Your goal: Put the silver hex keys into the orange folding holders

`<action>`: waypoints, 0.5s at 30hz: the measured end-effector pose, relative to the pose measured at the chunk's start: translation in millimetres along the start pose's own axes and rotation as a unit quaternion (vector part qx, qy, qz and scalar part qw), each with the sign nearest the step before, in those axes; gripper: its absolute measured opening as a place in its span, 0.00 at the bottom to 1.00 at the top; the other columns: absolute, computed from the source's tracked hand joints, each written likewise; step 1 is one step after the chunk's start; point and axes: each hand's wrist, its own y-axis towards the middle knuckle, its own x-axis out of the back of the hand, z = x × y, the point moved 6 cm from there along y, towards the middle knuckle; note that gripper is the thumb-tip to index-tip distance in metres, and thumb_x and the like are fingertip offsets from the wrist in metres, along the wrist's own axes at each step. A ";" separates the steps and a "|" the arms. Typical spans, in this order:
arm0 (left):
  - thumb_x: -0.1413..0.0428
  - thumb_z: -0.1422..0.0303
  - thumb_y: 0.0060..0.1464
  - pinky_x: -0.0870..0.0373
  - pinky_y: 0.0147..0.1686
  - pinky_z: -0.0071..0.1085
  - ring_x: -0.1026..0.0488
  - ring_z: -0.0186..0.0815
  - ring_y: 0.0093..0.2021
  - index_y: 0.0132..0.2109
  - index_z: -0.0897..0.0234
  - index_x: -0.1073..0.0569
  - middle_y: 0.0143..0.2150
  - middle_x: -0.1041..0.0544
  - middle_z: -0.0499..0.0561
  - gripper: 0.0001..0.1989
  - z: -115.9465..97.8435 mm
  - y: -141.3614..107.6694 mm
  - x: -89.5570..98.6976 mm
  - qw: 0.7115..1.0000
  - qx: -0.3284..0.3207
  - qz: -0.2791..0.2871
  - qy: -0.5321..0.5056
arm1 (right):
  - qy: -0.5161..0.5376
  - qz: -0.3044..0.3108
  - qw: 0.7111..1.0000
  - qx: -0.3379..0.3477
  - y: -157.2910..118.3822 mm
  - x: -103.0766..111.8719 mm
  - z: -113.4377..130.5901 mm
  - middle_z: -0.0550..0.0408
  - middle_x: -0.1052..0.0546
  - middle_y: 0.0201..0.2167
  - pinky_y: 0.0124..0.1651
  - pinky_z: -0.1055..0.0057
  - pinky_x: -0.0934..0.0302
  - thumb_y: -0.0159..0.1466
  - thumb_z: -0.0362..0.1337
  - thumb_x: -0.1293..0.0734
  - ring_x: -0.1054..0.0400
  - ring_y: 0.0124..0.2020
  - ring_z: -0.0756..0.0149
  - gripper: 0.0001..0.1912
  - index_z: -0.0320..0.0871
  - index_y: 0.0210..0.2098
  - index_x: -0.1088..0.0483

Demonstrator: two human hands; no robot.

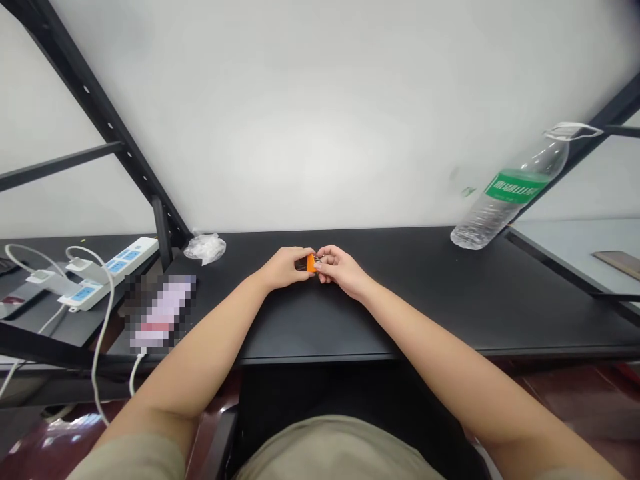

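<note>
A small orange object (311, 263) with a dark side is held just above the middle of the black table, close to its surface. My left hand (286, 268) is closed on it from the left, thumb below and fingers above. From the other side, my right hand (343, 270) has its thumb and fingertips pinched together at the object's right end. A small shiny, metal-looking part shows between those right fingertips; its kind is too small to tell. The fingers of both hands cover much of the object.
A crumpled clear plastic bag (205, 248) lies at the table's back left. A large plastic bottle (505, 193) with a green label stands at the back right. At left are a blurred phone (165, 310) on a white cable and a power strip (113, 273). Black frame bars flank the black table (425, 293).
</note>
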 end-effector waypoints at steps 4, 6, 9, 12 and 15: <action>0.42 0.66 0.54 0.32 0.41 0.30 0.28 0.35 0.37 0.47 0.57 0.24 0.38 0.23 0.47 0.12 6.3 -1.2 -1.6 1.000 -0.012 0.006 0.023 | 0.017 -0.006 1.000 0.000 0.4 1.8 -3.5 0.62 0.26 0.26 0.28 0.73 0.41 0.58 0.47 0.24 0.32 0.24 0.70 0.21 0.46 0.43 0.34; 0.42 0.67 0.53 0.32 0.41 0.30 0.28 0.36 0.38 0.47 0.57 0.24 0.38 0.23 0.47 0.13 10.1 -1.7 -1.7 0.999 -0.016 0.003 0.034 | 0.029 -0.006 1.000 -0.007 0.6 3.6 -5.1 0.62 0.27 0.26 0.28 0.72 0.41 0.58 0.48 0.24 0.32 0.23 0.70 0.21 0.46 0.41 0.34; 0.42 0.68 0.52 0.32 0.41 0.30 0.27 0.37 0.38 0.49 0.57 0.25 0.39 0.23 0.48 0.16 15.5 -2.6 -2.6 0.999 -0.018 0.005 0.043 | 0.028 0.011 0.999 -0.029 0.2 4.2 -6.6 0.60 0.27 0.25 0.27 0.71 0.40 0.58 0.49 0.24 0.32 0.23 0.69 0.21 0.46 0.41 0.33; 0.42 0.68 0.52 0.32 0.40 0.30 0.27 0.37 0.38 0.49 0.57 0.25 0.38 0.23 0.48 0.15 18.0 -3.4 -3.7 0.999 -0.016 0.014 0.042 | -0.006 0.043 0.997 -0.057 -0.5 2.3 -7.9 0.58 0.27 0.25 0.25 0.71 0.41 0.60 0.53 0.26 0.32 0.23 0.68 0.21 0.44 0.40 0.30; 0.42 0.68 0.52 0.32 0.40 0.30 0.28 0.36 0.38 0.49 0.57 0.25 0.39 0.23 0.48 0.16 16.4 -3.8 -1.7 0.999 -0.019 0.012 0.039 | -0.016 0.050 0.996 -0.069 -0.9 2.5 -7.7 0.58 0.29 0.24 0.22 0.73 0.46 0.62 0.56 0.28 0.36 0.20 0.71 0.21 0.45 0.36 0.32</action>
